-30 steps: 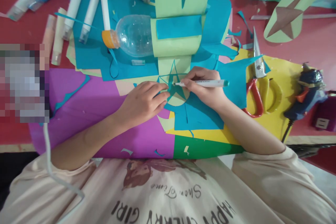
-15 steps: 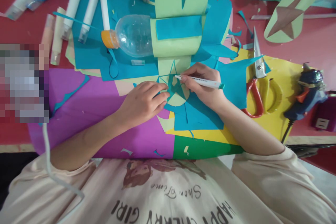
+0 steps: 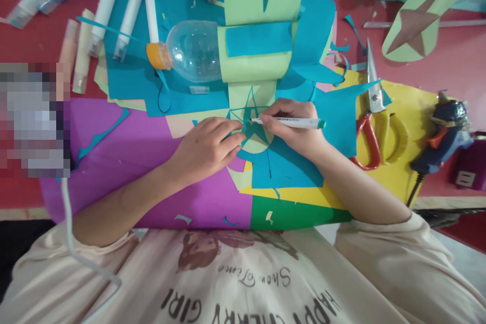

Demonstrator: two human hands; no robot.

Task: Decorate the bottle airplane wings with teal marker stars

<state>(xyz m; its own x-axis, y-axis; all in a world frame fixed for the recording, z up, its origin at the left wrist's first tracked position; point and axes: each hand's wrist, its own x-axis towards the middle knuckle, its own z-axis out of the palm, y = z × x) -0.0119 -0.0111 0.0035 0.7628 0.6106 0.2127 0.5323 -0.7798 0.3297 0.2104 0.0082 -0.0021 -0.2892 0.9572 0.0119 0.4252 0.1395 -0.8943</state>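
Observation:
My right hand (image 3: pixel 301 134) grips a white felt-tip marker (image 3: pixel 294 122) with a green end. Its tip touches a green star (image 3: pixel 256 137) drawn on a light green paper strip (image 3: pixel 237 95) with a rounded end. The star's lower part is coloured in, while its upper points are only outlined. My left hand (image 3: pixel 207 147) lies with fingers stretched out on the strip's left edge, beside the star. Just beyond the hands, a clear plastic bottle (image 3: pixel 193 53) with an orange cap lies on its side, wrapped in light green paper with a blue rectangle (image 3: pixel 258 40).
Scissors (image 3: pixel 375 98) with red and yellow handles and a blue glue gun (image 3: pixel 436 147) lie to the right. Several white markers (image 3: pixel 131 17) are at upper left. Purple card (image 3: pixel 152 162), blue card (image 3: pixel 299 174) and paper scraps cover the red table (image 3: pixel 451 71).
The marker tip has moved down and slightly left, into the star's middle, and its colouring has grown there. My left hand has hardly moved.

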